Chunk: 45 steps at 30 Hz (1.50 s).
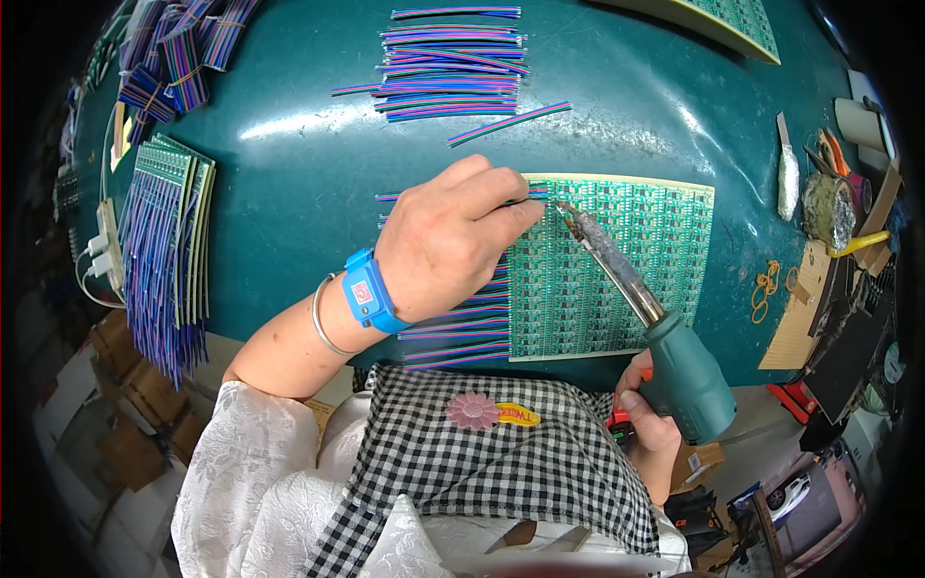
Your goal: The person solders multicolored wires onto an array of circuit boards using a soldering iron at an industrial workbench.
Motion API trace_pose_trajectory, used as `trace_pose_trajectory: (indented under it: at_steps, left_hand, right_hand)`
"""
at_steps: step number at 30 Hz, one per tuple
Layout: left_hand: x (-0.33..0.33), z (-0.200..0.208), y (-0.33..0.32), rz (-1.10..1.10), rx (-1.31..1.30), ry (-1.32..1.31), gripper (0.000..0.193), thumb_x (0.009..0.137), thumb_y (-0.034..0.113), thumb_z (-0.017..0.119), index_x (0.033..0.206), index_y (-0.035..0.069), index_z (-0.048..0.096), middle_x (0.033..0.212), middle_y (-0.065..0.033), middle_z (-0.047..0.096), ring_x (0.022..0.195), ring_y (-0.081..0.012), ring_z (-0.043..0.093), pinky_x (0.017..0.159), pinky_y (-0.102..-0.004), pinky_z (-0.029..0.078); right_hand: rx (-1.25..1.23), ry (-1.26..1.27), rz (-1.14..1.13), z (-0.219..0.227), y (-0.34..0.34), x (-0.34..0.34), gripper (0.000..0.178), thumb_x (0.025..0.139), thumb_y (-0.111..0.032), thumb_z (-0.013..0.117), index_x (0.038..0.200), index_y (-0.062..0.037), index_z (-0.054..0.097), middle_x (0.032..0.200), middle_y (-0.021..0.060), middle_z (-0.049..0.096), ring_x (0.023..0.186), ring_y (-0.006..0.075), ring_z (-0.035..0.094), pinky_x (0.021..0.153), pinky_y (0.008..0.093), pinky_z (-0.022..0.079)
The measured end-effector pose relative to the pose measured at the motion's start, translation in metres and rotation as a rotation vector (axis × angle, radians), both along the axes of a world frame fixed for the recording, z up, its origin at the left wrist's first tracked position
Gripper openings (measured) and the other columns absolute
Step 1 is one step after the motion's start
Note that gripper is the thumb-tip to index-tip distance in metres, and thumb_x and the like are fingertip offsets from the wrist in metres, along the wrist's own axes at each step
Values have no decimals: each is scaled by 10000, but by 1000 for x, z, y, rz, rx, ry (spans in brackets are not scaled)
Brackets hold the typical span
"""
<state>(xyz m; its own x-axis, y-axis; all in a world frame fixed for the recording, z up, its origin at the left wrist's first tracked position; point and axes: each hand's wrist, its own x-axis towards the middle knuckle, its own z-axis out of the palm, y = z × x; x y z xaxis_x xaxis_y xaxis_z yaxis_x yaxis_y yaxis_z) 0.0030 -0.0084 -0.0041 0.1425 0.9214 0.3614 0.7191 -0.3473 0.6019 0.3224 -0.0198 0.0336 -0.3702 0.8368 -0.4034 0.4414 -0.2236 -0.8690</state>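
Observation:
A green circuit board panel (pixel 617 279) lies flat on the mat, with striped wires (pixel 453 332) sticking out from its left edge. My left hand (pixel 448 236) is closed over that edge, fingertips pinching a short striped ribbon wire (pixel 538 193) near the panel's top left corner. A blue wrist strap (pixel 371 292) is around my left wrist. My right hand (pixel 650 419) is wrapped round the green handle of a soldering iron (pixel 684 371). Its darkened tip is close to my left fingertips, over the panel; I cannot tell whether it touches.
Loose ribbon wires (pixel 453 63) lie in rows at the far side of the green mat (pixel 289 193). Wired panels (pixel 173 222) are stacked at left, below bundled wires (pixel 183 63). Another panel (pixel 732 24) sits far right. A metal sponge (pixel 831 207) and rubber bands (pixel 764 291) are at right.

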Motion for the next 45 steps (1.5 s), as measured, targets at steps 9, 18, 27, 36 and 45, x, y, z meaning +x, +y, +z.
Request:
trace_pose_trajectory:
  at_steps: [9, 18, 27, 36, 45]
  left_hand:
    - [-1, 0, -1, -5, -9, -15, 362, 626, -101, 669, 964, 14, 727, 924, -82, 643, 749, -245, 606, 643, -350, 526]
    - [-1, 1, 0, -4, -14, -20, 362, 618, -104, 667, 955, 13, 726, 925, -85, 646, 753, -247, 611, 646, -352, 530]
    - [-1, 0, 0, 0, -31, -24, 363, 619, -105, 665, 957, 13, 725, 921, -84, 648, 758, -250, 615, 651, -354, 532]
    - [-1, 1, -1, -4, -30, -21, 358, 621, -98, 672, 957, 16, 725, 919, -83, 649, 749, -251, 610, 642, -354, 527]
    - [0, 0, -1, -3, -18, -5, 363, 620, -95, 676, 960, 22, 728, 922, -73, 643, 728, -241, 594, 620, -352, 517]
  right_hand:
    - [93, -174, 187, 2, 3, 4, 216, 604, -90, 770, 803, -115, 689, 765, 13, 685, 732, 246, 618, 745, 374, 477]
    - [-110, 170, -33, -4, -2, 6, 280, 582, -16, 738, 852, -52, 672, 721, 50, 616, 655, 202, 573, 638, 327, 473]
    - [-120, 129, -77, -4, -3, 6, 231, 578, -9, 707, 803, -35, 661, 722, 58, 628, 624, 200, 577, 585, 317, 471]
    - [144, -241, 229, -4, -4, 13, 242, 618, -106, 787, 841, -157, 709, 818, -8, 709, 767, 226, 616, 845, 398, 457]
    - [-202, 427, -216, 3, -4, 3, 648, 743, -76, 762, 1329, 66, 526, 734, 61, 577, 602, 170, 555, 567, 289, 464]
